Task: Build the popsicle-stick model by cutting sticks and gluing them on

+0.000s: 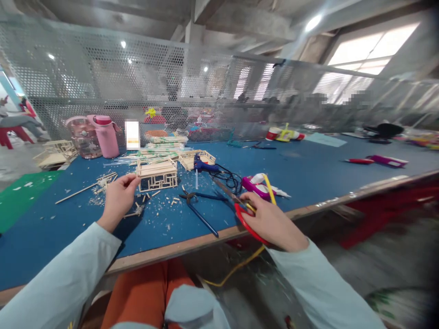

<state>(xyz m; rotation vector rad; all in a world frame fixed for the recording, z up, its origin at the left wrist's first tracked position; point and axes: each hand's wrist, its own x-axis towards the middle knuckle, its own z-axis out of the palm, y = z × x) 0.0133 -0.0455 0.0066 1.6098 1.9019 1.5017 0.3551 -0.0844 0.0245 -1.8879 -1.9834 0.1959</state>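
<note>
My left hand [120, 196] is pinched at the left front corner of a small wooden stick model [158, 174]; whether it grips the model or a small piece is too small to tell. My right hand [270, 220] holds red-handled scissors [243, 218] near the table's front edge, their blades pointing up and left. Between the hands lie blue-handled pliers [202, 218] with their handles spread. Behind them a blue glue gun [205, 165] rests with its black cord. A purple tool [255, 186] and a yellow strip [269, 188] are just beyond my right hand.
On the blue table [302, 169], a pink bottle [107, 139] and a clear jug [84, 139] stand at the back left. Bundled sticks [161, 148] lie behind the model, scraps around it. A red pen-like object [359, 161] lies at right. Perforated metal screen [147, 73] behind.
</note>
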